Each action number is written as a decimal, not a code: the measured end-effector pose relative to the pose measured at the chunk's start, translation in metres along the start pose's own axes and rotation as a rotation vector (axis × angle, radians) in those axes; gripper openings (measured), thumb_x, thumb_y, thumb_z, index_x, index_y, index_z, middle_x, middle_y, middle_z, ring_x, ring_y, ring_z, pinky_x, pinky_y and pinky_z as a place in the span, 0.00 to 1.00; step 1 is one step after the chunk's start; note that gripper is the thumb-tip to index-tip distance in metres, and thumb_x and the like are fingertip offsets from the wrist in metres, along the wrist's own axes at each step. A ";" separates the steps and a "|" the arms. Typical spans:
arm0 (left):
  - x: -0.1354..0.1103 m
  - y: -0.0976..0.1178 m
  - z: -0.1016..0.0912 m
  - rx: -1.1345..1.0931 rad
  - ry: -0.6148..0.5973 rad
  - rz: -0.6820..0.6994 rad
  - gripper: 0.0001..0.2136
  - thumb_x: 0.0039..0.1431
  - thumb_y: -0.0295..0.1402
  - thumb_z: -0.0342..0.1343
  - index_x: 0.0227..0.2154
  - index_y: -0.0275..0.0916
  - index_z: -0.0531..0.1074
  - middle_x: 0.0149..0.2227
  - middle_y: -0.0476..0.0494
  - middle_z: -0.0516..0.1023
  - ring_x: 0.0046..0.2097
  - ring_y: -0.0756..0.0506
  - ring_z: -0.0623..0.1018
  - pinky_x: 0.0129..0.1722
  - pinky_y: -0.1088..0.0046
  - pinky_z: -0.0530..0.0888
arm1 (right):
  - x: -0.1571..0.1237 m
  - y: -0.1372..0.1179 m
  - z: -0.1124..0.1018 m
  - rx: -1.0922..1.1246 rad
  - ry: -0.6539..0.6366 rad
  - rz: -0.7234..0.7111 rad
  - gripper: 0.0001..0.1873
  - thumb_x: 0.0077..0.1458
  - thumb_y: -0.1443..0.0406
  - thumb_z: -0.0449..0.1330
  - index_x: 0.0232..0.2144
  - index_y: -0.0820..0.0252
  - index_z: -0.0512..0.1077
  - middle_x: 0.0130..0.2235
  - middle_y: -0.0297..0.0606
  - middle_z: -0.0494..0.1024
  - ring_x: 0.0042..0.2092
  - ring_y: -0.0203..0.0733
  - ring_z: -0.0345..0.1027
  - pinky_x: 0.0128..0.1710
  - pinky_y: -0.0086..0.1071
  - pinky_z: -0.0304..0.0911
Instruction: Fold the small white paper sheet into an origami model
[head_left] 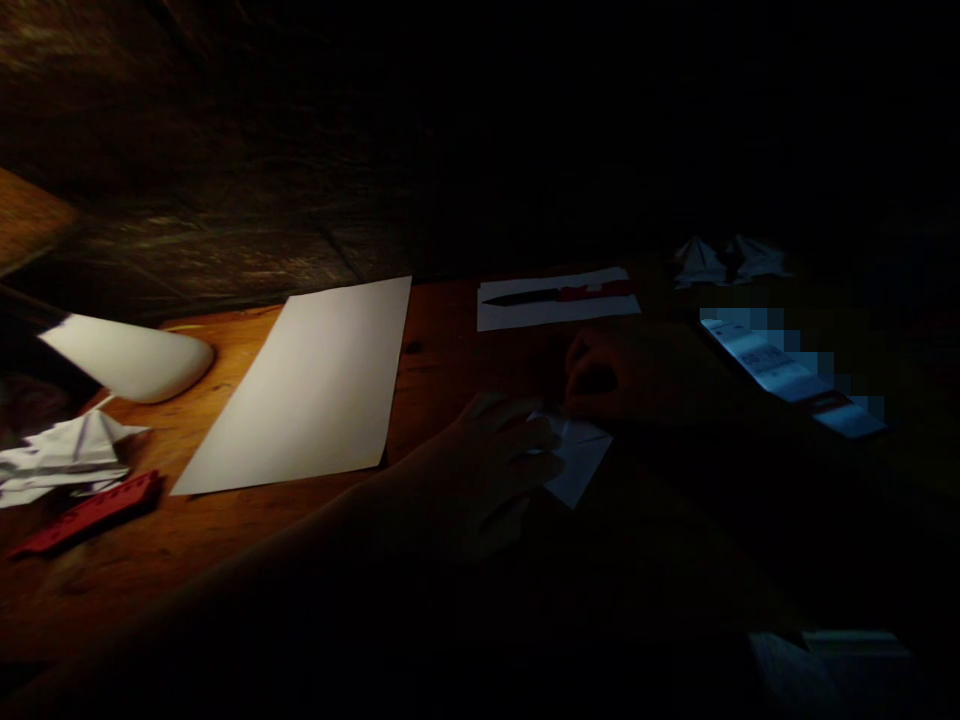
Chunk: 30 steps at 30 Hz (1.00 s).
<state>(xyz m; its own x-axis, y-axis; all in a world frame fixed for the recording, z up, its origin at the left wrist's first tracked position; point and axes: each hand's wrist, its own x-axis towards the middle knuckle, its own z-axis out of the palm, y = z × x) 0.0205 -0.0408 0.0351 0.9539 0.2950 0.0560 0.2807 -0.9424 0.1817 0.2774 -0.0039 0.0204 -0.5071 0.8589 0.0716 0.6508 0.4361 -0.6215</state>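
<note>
In dim light, a small folded piece of white paper (577, 465) lies on the wooden table between my hands. My left hand (502, 465) rests over its left side, fingers stretched out and spread, their tips on the paper. At the paper's upper edge is my right hand (600, 375), its fingers curled into a pinch against that edge. Deep shadow hides most of the right hand and the exact contact. Behind the hands, a knife (555, 294) with a dark blade and red handle lies on a white paper strip (495, 318).
A large white sheet (315, 390) lies on the left. Beyond it are a white lamp shade (142, 360), folded paper shapes (75, 450) and a red strip-like object (90, 515). Two paper shapes (701, 262) stand at the back right, near a lit phone (780, 365).
</note>
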 end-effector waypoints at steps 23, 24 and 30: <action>0.000 0.001 0.000 0.000 -0.014 -0.014 0.18 0.60 0.29 0.55 0.53 0.36 0.71 0.58 0.34 0.72 0.63 0.31 0.67 0.59 0.48 0.66 | -0.003 -0.022 0.007 -0.217 0.039 0.151 0.09 0.51 0.63 0.67 0.22 0.59 0.76 0.42 0.45 0.76 0.37 0.46 0.69 0.34 0.39 0.63; 0.000 0.002 0.000 -0.001 -0.014 -0.016 0.18 0.60 0.29 0.55 0.53 0.36 0.71 0.58 0.35 0.72 0.63 0.31 0.67 0.59 0.48 0.66 | -0.003 -0.020 0.008 -0.207 0.039 0.145 0.10 0.52 0.62 0.67 0.22 0.59 0.76 0.42 0.45 0.76 0.37 0.46 0.69 0.34 0.39 0.63; -0.001 0.001 0.003 0.023 0.006 -0.010 0.18 0.60 0.29 0.54 0.54 0.37 0.70 0.59 0.36 0.72 0.65 0.30 0.65 0.60 0.48 0.64 | -0.001 -0.013 0.008 -0.218 0.009 0.156 0.11 0.51 0.59 0.69 0.26 0.58 0.72 0.40 0.43 0.73 0.36 0.45 0.66 0.34 0.38 0.60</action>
<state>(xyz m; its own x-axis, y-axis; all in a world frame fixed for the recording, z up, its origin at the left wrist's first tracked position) 0.0198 -0.0426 0.0326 0.9504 0.3052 0.0604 0.2926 -0.9428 0.1597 0.2648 -0.0121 0.0220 -0.3865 0.9223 -0.0047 0.8278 0.3447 -0.4425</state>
